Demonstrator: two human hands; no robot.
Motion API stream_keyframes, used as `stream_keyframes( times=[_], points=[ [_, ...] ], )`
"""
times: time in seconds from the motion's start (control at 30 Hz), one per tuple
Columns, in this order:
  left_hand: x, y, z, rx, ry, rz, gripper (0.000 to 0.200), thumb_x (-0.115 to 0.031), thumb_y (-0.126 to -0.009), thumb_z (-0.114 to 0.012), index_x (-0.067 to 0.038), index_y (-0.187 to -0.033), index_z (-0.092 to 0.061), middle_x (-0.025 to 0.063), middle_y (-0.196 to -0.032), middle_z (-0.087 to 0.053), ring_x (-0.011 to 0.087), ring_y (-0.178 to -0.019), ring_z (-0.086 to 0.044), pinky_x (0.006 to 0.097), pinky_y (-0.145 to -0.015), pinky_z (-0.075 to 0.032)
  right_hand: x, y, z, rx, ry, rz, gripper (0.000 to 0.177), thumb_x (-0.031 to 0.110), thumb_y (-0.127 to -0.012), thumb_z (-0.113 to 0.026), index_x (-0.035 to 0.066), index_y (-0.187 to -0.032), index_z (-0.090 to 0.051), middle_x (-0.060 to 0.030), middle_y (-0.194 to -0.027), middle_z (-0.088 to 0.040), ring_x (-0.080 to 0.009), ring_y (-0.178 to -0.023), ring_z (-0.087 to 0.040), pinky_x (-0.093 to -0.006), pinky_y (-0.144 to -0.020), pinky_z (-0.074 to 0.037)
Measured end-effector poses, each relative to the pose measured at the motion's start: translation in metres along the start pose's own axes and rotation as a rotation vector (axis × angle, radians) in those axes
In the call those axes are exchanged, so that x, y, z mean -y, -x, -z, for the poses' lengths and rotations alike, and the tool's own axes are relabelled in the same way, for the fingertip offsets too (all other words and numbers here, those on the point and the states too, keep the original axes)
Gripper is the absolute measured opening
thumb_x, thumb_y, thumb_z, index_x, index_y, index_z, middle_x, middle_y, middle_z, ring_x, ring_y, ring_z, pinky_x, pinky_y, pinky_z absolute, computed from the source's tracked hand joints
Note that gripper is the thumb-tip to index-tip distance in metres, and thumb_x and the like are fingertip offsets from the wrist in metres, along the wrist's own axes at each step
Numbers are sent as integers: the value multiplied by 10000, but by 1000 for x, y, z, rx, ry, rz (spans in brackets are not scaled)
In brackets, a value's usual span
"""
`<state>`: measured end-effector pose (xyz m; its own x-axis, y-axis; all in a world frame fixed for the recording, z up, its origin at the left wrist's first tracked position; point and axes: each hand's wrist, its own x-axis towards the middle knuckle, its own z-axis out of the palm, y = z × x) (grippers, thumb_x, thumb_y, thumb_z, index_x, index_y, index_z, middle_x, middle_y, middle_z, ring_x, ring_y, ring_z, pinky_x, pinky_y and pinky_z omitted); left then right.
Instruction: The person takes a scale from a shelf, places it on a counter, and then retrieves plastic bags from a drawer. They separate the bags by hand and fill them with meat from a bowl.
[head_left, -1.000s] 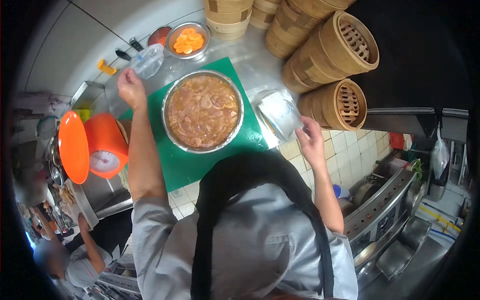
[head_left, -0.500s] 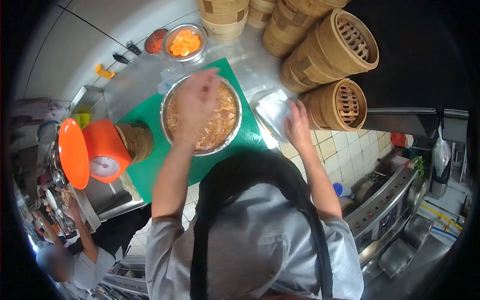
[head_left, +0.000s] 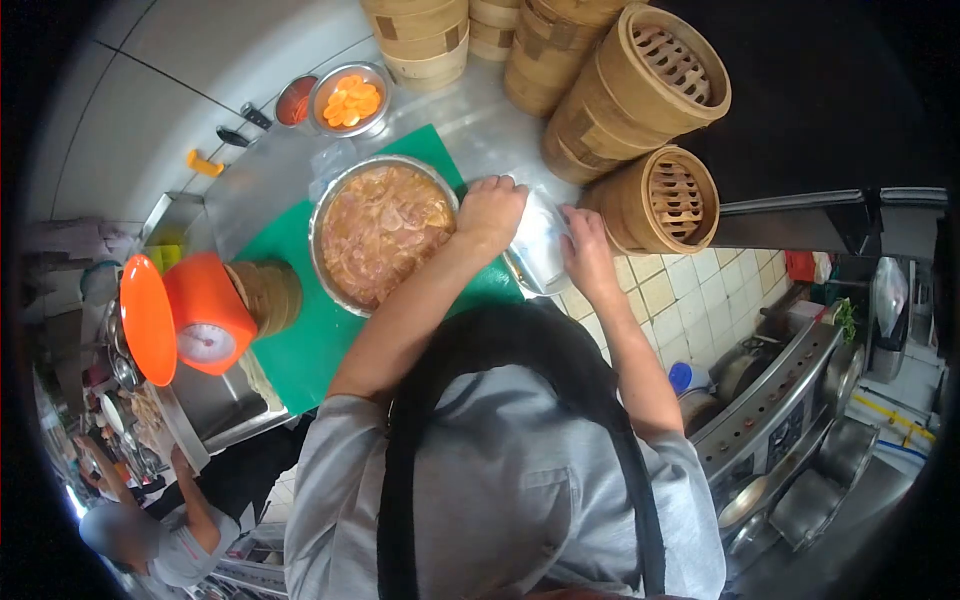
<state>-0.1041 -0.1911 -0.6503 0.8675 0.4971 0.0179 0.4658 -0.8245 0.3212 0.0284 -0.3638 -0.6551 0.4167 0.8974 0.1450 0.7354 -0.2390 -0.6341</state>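
A stack of clear plastic bags or sheets (head_left: 538, 250) lies on the steel counter, between my two hands. My left hand (head_left: 492, 212) is at its left edge, fingers bent and closed; their tips are partly hidden, and they seem to pinch the plastic. On the right edge of the stack rests my right hand (head_left: 590, 250), fingers stretched out and somewhat apart. Left of my left forearm stands a steel bowl (head_left: 318, 262) of raw sliced meat in sauce (head_left: 385, 225), set on a green cutting board (head_left: 290, 360).
Bamboo steamers (head_left: 625, 95) are stacked at the back and right. Bowls of sliced carrot (head_left: 350, 100) and red strips (head_left: 296, 103) stand behind. An orange scale (head_left: 210, 310) is at left, near a small bamboo steamer (head_left: 270, 295). A co-worker (head_left: 190, 540) works at far left.
My left hand has moved right, from over the meat bowl to the plastic stack. My right hand stays at the stack, its fingers shifted slightly. The view has shifted a little.
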Motion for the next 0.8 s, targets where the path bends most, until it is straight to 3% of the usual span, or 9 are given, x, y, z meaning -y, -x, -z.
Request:
stream_keyframes(
  times=[0.03,0.13,0.23,0.33,0.53,0.63,0.8],
  points=[
    [1,-4,-4,36,-79,-36,311,-174,-879,-713,-86,-1168,-636,155,-1109,-663,354,-1046,-652,460,-949,-503,0,-1,2,-17,-11,19,489,-28,-853,-651,-9,-1330,-548,-244,-1242,-562,-438,-1165,-556,-481,-1011,-468],
    [2,-5,15,0,366,63,354,-152,-849,-730,-66,-1178,-631,165,-1094,-685,361,-1021,-668,483,-923,-512,-6,3,1,-30,-137,21,502,-1,-860,-680,-20,-1339,-530,-265,-1318,-535,-450,-1242,-518,-473,-1048,-452],
    [-1,-4,26,27,267,120,361,-129,-854,-700,-46,-1193,-611,171,-1048,-700,365,-1023,-676,489,-903,-517,-3,3,-1,-29,-167,20,533,28,-868,-703,-22,-1362,-509,-271,-1365,-519,-448,-1279,-505,-466,-1072,-441],
    [2,-3,7,31,-75,7,318,-134,-873,-682,-34,-1166,-608,203,-1034,-705,368,-1016,-686,496,-880,-530,0,-3,-1,-20,-121,38,551,48,-879,-707,-23,-1382,-495,-262,-1377,-518,-442,-1288,-505,-462,-1089,-432],
    [3,-9,16,92,113,189,283,-134,-875,-667,-43,-1137,-615,199,-1021,-709,366,-1007,-703,482,-884,-546,-1,-6,3,-5,-180,-6,559,74,-898,-707,-19,-1405,-489,-253,-1381,-523,-417,-1299,-510,-447,-1102,-423],
    [-6,-14,13,21,25,74,206,-86,-877,-620,-37,-1077,-635,182,-986,-716,377,-935,-721,480,-808,-575,-1,-3,-2,-64,-142,29,535,80,-888,-725,-27,-1374,-528,-235,-1356,-563,-392,-1247,-565,-429,-1050,-466],
    [4,-38,-4,73,-60,43,149,-39,-884,-564,-43,-1013,-638,170,-968,-723,386,-884,-730,495,-745,-586,10,4,13,-14,-209,-22,521,95,-920,-697,-10,-1396,-515,-241,-1379,-544,-401,-1289,-531,-428,-1087,-437]
  ],
)
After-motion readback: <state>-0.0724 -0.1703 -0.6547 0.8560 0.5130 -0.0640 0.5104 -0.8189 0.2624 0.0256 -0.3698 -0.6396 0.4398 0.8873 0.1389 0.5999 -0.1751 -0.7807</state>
